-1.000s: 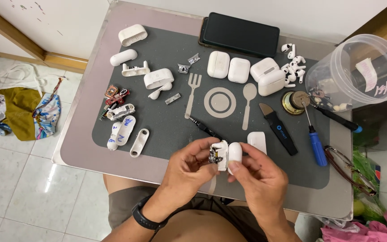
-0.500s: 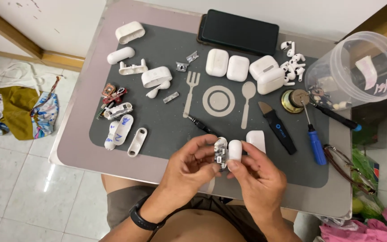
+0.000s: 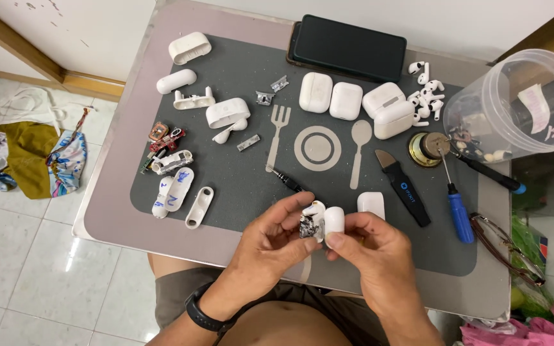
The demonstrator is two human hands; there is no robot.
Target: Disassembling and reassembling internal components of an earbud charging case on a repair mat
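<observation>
White earbud case (image 3: 327, 223) pinched between left hand (image 3: 270, 247) and right hand (image 3: 370, 253), each grip closed on it

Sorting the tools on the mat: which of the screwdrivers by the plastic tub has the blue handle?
The blue-handled screwdriver is the one lying nearer the person, its thin shaft pointing up toward the round brass piece. The other screwdriver, beside the plastic tub, is black with only a blue tip.
</observation>
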